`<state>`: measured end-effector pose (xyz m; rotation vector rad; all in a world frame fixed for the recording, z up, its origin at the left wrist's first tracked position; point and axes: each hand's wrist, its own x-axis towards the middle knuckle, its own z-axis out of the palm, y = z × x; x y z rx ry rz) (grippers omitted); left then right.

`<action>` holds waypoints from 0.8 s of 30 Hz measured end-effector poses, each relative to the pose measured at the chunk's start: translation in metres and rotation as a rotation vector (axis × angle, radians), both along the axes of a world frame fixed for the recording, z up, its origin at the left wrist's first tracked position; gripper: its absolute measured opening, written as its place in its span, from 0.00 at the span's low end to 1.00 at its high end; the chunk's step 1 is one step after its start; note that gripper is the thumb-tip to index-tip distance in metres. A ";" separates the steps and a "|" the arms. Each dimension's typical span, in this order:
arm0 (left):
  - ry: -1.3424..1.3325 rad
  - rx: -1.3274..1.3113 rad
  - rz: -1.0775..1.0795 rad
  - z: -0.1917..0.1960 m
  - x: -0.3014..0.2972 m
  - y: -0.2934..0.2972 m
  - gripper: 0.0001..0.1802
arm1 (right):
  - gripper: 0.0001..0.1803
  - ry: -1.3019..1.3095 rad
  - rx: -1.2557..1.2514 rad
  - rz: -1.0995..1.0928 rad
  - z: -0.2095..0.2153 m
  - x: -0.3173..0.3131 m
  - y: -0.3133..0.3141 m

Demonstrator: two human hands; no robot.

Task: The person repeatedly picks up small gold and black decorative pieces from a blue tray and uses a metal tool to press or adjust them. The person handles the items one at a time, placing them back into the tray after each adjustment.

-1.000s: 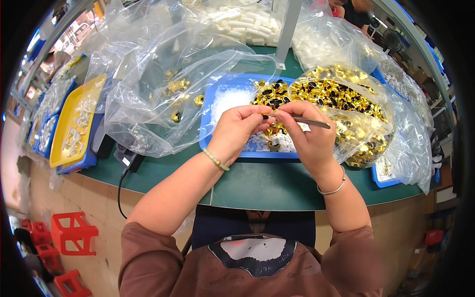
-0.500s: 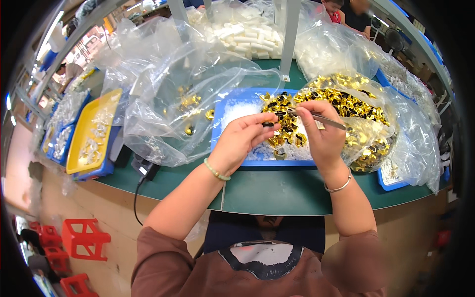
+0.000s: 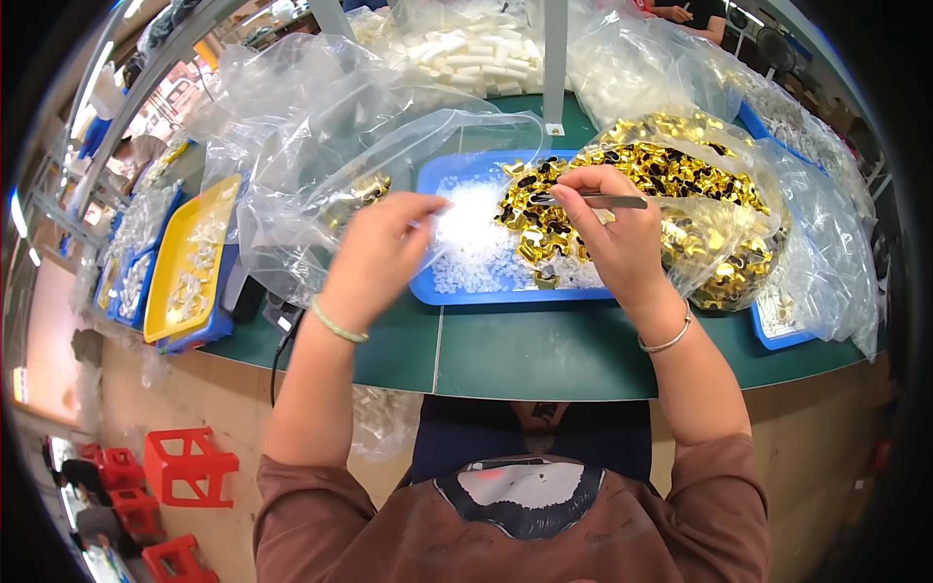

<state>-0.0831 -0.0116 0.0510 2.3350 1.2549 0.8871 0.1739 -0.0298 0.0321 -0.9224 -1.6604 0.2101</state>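
Note:
Metal tweezers [image 3: 622,201] are gripped between the thumb and fingers of my right hand [image 3: 620,231], their tips pointing left over a heap of small gold-and-black curved parts [image 3: 537,219]. The heap lies in the right half of a blue tray [image 3: 457,295], with small whitish translucent pieces [image 3: 476,243] to its left. My left hand [image 3: 379,255] is over the tray's left edge, beside a large clear plastic bag [image 3: 292,194]. Motion smears its fingers, and whether anything is in them cannot be made out.
A bulging clear bag of gold parts [image 3: 724,233] leans on the tray's right side. On the left stands a yellow tray [image 3: 160,316] with small pale parts. White cylinders [image 3: 476,58] are piled behind a grey metal post [image 3: 555,68]. Red stools [image 3: 190,468] stand on the floor at left.
My left hand has moved left, away from the gold parts; the black piece seen at its fingertips no longer shows. My right hand, still with the tweezers, has shifted slightly left and up.

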 end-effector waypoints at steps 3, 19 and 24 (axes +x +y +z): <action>-0.044 0.008 -0.211 -0.020 0.045 -0.003 0.11 | 0.08 -0.014 0.012 -0.007 0.003 -0.004 0.000; -0.194 -0.247 -0.212 -0.055 0.058 0.019 0.10 | 0.08 -0.597 -0.093 0.185 -0.005 0.004 0.002; -0.571 -0.288 -0.072 -0.044 0.047 0.027 0.10 | 0.09 -0.700 -0.159 0.193 -0.017 -0.002 0.003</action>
